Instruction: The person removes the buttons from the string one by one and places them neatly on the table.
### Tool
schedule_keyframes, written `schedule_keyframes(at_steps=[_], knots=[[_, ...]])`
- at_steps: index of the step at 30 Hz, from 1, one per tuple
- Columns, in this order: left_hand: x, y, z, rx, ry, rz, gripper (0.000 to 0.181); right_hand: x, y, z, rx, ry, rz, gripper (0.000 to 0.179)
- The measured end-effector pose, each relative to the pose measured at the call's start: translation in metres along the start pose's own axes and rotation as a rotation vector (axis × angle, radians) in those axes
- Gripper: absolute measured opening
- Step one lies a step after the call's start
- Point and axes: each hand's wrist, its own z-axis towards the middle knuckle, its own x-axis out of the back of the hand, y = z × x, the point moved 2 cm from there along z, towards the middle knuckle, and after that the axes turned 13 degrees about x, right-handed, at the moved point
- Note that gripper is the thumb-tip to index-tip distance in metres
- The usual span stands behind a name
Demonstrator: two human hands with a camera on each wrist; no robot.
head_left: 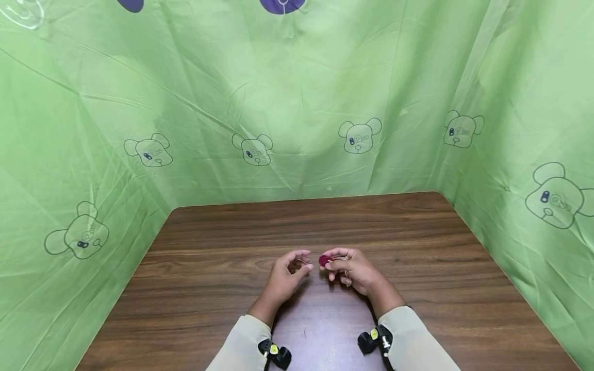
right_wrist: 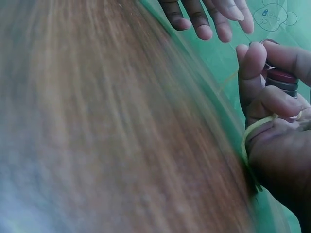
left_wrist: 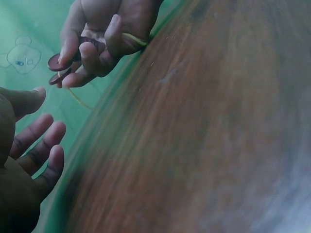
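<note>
My right hand [head_left: 355,269] pinches a dark red round disc [head_left: 325,260] between thumb and fingers, above the wooden table. In the left wrist view a second disc [left_wrist: 59,77] sits just under the first, with a small gap between them. More stacked discs [right_wrist: 282,82] lie within the curled fingers, partly hidden, in the right wrist view. A yellow cord [right_wrist: 250,133] loops out over the palm, and another length hangs below the discs. My left hand [head_left: 287,275] faces it a short way to the left, fingers loosely curved and apart, with nothing seen between them.
Both hands are over the middle of a brown wood-grain table [head_left: 209,278]. Green fabric [head_left: 301,170] printed with bear faces hangs behind and on both sides. Small black devices are strapped at both sleeves [head_left: 243,342].
</note>
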Motion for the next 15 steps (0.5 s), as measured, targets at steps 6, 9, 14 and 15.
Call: schedule_keyframes(at_steps=[6, 9, 14, 15], knots=[[-0.002, 0.0019, -0.0015, -0.041, 0.033, 0.044, 0.033, -0.0006, -0.0009, -0.0008, -0.046, 0.003, -0.003, 0.011], [-0.0037, 0.0023, -0.0021, -0.068, 0.036, 0.073, 0.033, -0.0012, -0.0018, -0.0012, -0.054, 0.0, -0.004, 0.01], [-0.0084, 0.0043, -0.0035, -0.094, 0.039, 0.116, 0.033, -0.0025, -0.0029, -0.0021, -0.069, -0.004, 0.011, 0.011], [-0.0094, 0.0053, -0.0039, -0.099, 0.042, 0.127, 0.032, -0.0028, -0.003, -0.0024, -0.074, -0.005, 0.012, 0.011]])
